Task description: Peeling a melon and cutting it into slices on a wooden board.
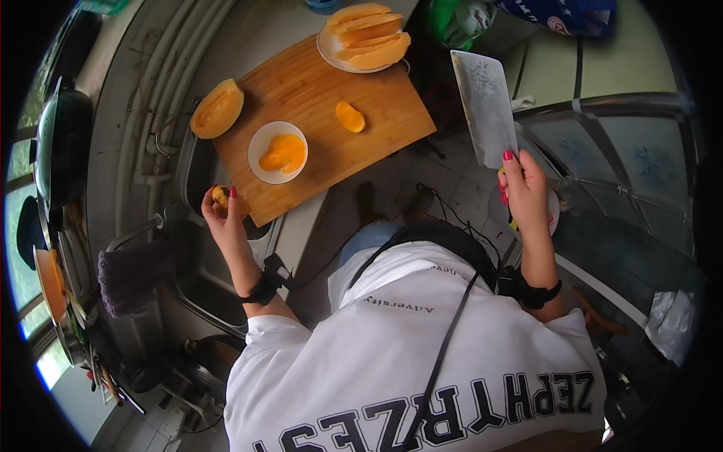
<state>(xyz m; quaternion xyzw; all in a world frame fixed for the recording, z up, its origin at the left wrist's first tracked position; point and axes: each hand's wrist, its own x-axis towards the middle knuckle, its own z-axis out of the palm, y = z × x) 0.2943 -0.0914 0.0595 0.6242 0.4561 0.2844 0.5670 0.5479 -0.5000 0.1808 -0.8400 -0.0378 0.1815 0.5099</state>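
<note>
In my right hand [525, 189], off the right side of the board, is a cleaver [487, 107], its broad blade pointing away from me. My left hand [225, 217], by the near left corner of the wooden cutting board [288, 192], pinches a small yellow piece of fruit [221, 195] with dark spots, perhaps mango. A white bowl [278, 177] on the board contains orange fruit flesh [285, 151]. Another orange fruit piece [351, 117] lies on bare wood. Half a melon [218, 109] rests at the board's left edge. Melon slices [370, 35] fill a white plate [323, 48] at the far edge.
A metal sink [203, 271] lies below and left of the board, with a purple towel [133, 277] hanging near it. White pipes [148, 96] run along the left. Dark cables [452, 212] trail over the tiled floor. Bags [556, 14] stand at the far right.
</note>
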